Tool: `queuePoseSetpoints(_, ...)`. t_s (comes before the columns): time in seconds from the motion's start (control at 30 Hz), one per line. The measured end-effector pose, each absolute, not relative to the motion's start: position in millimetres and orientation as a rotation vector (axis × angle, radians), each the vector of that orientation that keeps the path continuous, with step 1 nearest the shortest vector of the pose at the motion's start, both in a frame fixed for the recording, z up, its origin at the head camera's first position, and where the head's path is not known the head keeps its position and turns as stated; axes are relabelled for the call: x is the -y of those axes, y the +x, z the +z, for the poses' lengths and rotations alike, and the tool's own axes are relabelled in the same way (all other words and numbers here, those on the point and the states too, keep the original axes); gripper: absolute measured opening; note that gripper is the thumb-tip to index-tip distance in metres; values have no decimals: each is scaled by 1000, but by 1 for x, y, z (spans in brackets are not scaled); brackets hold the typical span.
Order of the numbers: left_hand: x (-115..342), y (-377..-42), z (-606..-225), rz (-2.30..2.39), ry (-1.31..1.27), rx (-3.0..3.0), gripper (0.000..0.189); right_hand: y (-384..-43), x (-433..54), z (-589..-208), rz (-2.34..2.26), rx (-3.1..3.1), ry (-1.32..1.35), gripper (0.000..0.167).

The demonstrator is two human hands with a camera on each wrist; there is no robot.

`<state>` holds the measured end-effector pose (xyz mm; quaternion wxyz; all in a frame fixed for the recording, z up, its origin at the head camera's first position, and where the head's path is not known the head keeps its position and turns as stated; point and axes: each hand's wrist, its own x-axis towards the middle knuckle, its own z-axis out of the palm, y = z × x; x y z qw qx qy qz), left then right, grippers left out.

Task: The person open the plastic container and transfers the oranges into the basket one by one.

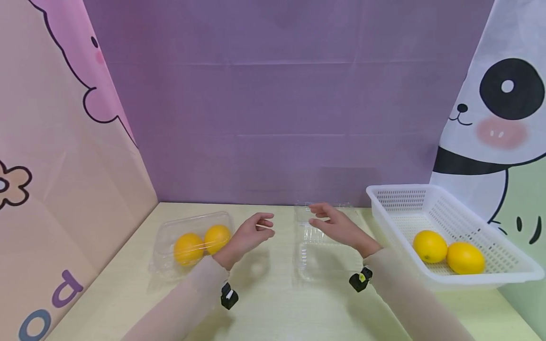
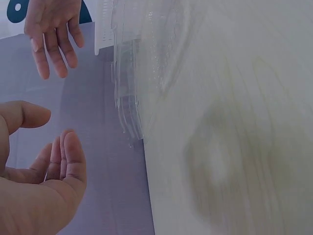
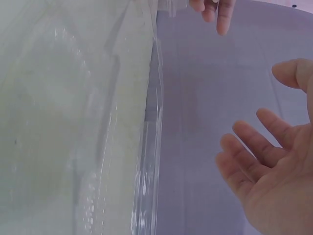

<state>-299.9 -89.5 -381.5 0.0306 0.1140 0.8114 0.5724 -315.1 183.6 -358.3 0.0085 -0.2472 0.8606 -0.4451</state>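
Observation:
My left hand [image 1: 250, 235] is raised over the table, fingers loosely bent and nothing between them. To its left lies a closed clear plastic clamshell box [image 1: 167, 233] with two yellow lemons [image 1: 188, 249] inside. My right hand [image 1: 339, 226] hovers above a second clear clamshell box [image 1: 313, 263], which lies unfolded with no fruit in it. In the right wrist view, the fingers [image 3: 244, 156] of that hand are relaxed and spread. The left wrist view shows a gap between the left thumb [image 2: 34, 117] and fingers.
At the right stands a white perforated plastic basket [image 1: 401, 241] holding two more lemons [image 1: 465, 258]. A purple cloth backdrop [image 1: 273, 104] rises behind the pale wooden table [image 1: 273, 303]. Printed cartoon panels flank both sides.

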Motion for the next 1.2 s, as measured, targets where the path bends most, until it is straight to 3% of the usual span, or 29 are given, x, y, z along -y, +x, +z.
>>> queuePoseSetpoints(1.2, 156, -285, -357, 1662, 264, -2714, 51, -310, -111, -367, -1522, -2573, -794, 42)
